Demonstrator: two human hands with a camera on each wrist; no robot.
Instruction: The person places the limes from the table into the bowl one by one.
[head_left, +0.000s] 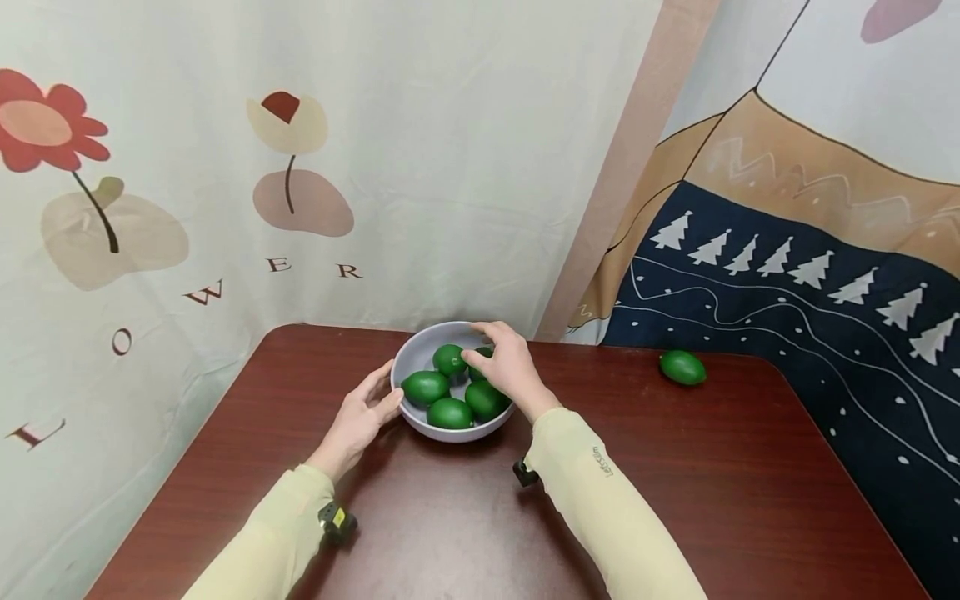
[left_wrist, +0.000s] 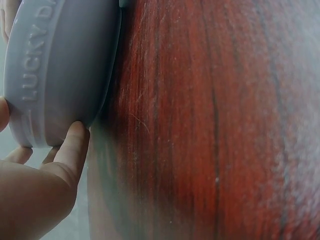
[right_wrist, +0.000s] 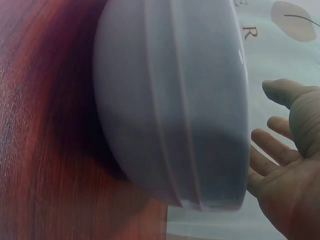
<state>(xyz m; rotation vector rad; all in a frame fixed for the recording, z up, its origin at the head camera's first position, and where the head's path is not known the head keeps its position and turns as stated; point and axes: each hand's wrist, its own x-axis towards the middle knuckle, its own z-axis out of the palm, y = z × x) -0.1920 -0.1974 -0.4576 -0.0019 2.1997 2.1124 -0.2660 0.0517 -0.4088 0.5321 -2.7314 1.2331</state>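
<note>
A grey-lilac bowl (head_left: 457, 435) stands at the back of the table with several green limes (head_left: 450, 413) inside it. My left hand (head_left: 355, 423) holds the bowl's left side; the left wrist view shows fingertips against the outer wall (left_wrist: 70, 75), with the thumb by the rim. Over the bowl's right rim is my right hand (head_left: 510, 364), thumb and fingers spread above the limes and partly hiding one of them. No lime shows between its fingers in the right wrist view, where some fingertips are hidden behind the bowl (right_wrist: 170, 110).
Another lime (head_left: 682, 367) lies alone near the table's back right edge. The dark red-brown table (head_left: 450, 517) meets a printed curtain (head_left: 450, 167) at the back, with a dark tree-patterned cloth (head_left: 750, 308) to the right.
</note>
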